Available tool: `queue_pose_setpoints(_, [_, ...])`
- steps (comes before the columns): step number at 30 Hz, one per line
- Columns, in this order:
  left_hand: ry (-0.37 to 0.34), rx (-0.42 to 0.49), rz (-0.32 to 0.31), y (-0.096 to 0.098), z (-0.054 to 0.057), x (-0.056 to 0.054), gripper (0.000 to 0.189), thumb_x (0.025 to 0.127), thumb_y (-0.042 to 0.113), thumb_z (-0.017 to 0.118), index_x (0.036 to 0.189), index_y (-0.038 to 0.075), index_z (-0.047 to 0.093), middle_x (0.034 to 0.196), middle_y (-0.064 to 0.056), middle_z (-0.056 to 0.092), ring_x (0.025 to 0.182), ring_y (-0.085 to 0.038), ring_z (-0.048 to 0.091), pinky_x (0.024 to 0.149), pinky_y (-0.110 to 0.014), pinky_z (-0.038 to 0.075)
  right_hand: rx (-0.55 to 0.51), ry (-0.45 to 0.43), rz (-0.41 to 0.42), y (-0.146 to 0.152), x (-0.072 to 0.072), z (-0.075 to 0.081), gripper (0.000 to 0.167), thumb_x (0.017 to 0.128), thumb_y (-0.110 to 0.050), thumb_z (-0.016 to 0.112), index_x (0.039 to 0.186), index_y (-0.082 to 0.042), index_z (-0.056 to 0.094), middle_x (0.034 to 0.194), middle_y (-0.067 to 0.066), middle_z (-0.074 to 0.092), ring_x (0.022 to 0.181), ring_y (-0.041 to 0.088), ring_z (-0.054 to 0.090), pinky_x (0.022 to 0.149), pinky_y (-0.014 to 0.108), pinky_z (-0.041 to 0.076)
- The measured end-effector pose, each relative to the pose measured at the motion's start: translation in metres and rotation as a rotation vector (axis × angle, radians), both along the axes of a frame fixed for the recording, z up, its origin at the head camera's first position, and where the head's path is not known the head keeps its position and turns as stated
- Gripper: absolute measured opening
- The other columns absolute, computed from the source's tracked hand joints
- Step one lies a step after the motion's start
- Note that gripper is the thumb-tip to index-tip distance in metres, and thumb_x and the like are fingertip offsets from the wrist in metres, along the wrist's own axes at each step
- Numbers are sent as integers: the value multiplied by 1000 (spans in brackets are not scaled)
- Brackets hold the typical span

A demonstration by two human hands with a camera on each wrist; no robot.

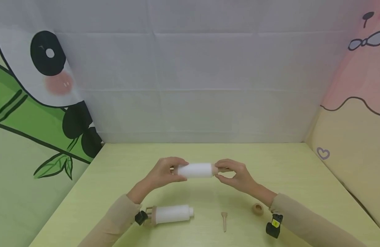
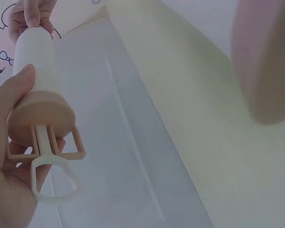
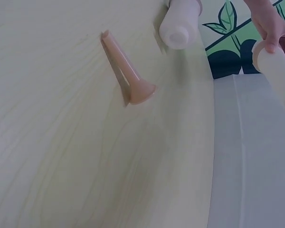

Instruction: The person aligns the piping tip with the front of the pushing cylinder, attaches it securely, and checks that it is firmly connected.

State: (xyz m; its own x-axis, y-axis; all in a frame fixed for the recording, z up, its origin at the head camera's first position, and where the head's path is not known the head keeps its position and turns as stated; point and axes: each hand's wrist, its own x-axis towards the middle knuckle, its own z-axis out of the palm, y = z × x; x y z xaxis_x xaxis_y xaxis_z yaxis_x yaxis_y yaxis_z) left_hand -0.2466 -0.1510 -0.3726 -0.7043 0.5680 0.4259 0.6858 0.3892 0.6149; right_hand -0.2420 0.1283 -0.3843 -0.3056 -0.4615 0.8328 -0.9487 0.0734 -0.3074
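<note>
A white syringe-like press lies level above the table, held between both hands. My left hand grips its handle end, thumb along the white barrel. In the left wrist view, that end shows a tan collar, tan finger loops and a white plunger ring. My right hand pinches a tan end piece at the barrel's other end, where a slim tan tip shows between the fingers. In the right wrist view my right hand is mostly out of frame.
A second white press with tan handles lies near the left wrist. A tan funnel-shaped nozzle is on the table, centre right. Beside the right wrist sits a round tan cap with a hole. A pale cloth wall stands behind the table.
</note>
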Motion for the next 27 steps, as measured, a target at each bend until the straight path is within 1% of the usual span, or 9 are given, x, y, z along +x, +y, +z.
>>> queue_pose_setpoints(4, [64, -7, 16, 1, -1, 2, 39, 68, 7, 79, 104, 3, 65, 105, -13, 63, 81, -18, 57, 58, -20, 50, 21, -86, 21, 2, 0, 1, 37, 58, 22, 71, 92, 11, 61, 86, 22, 62, 71, 29, 64, 58, 36, 53])
queue_pose_setpoints(9, [139, -38, 43, 2, -1, 3, 39, 67, 9, 79, 103, 3, 66, 105, -14, 63, 81, -19, 57, 56, -18, 49, 52, -200, 4, 4, 0, 0, 29, 65, 18, 69, 93, 10, 62, 86, 22, 64, 72, 29, 66, 59, 33, 54])
queue_pose_setpoints(13, [209, -66, 58, 3, -2, 3, 40, 66, 11, 80, 103, 3, 67, 104, -12, 64, 75, -15, 55, 54, -17, 47, 61, -227, -29, 4, 0, -1, 28, 67, 16, 69, 94, 9, 62, 88, 21, 64, 75, 29, 65, 61, 32, 54])
queue_pose_setpoints(14, [217, -67, 58, 3, -2, 3, 40, 66, 11, 80, 103, 3, 67, 104, -12, 64, 74, -14, 54, 54, -17, 47, 66, -219, -40, 4, 0, -1, 29, 68, 15, 70, 94, 9, 61, 89, 20, 64, 76, 29, 65, 62, 32, 54])
queue_pose_setpoints(17, [215, -66, 62, 3, -3, 1, 40, 66, 11, 80, 103, 4, 67, 105, -12, 64, 74, -14, 54, 54, -17, 47, 90, -173, -70, 6, -10, -15, 35, 66, 11, 73, 98, 6, 60, 94, 18, 63, 83, 27, 63, 65, 32, 54])
queue_pose_setpoints(21, [170, -55, 62, 3, -4, 1, 41, 67, 10, 80, 104, 3, 66, 106, -13, 63, 80, -18, 57, 55, -18, 48, 83, -42, -64, 9, -24, -33, 44, 63, 10, 76, 103, 5, 58, 99, 17, 60, 88, 26, 62, 70, 29, 53])
queue_pose_setpoints(22, [160, -52, 62, 3, -4, 1, 41, 67, 10, 79, 105, 3, 66, 107, -13, 62, 81, -20, 58, 56, -18, 49, 71, -5, -49, 9, -25, -33, 42, 64, 10, 75, 102, 6, 57, 99, 18, 60, 88, 27, 62, 70, 29, 53])
queue_pose_setpoints(24, [143, -43, 63, 4, -4, 1, 41, 67, 9, 79, 105, 3, 65, 107, -14, 62, 84, -21, 59, 57, -18, 49, 52, 45, -33, 10, -27, -34, 37, 70, 5, 73, 104, 5, 58, 99, 16, 61, 89, 25, 62, 71, 25, 52])
queue_pose_setpoints(27, [132, -34, 70, 4, -4, 1, 41, 67, 9, 79, 105, 3, 66, 107, -14, 62, 83, -22, 59, 57, -18, 49, 41, 80, -19, 10, -28, -34, 29, 79, -7, 69, 105, 3, 59, 100, 14, 62, 89, 23, 63, 72, 23, 52])
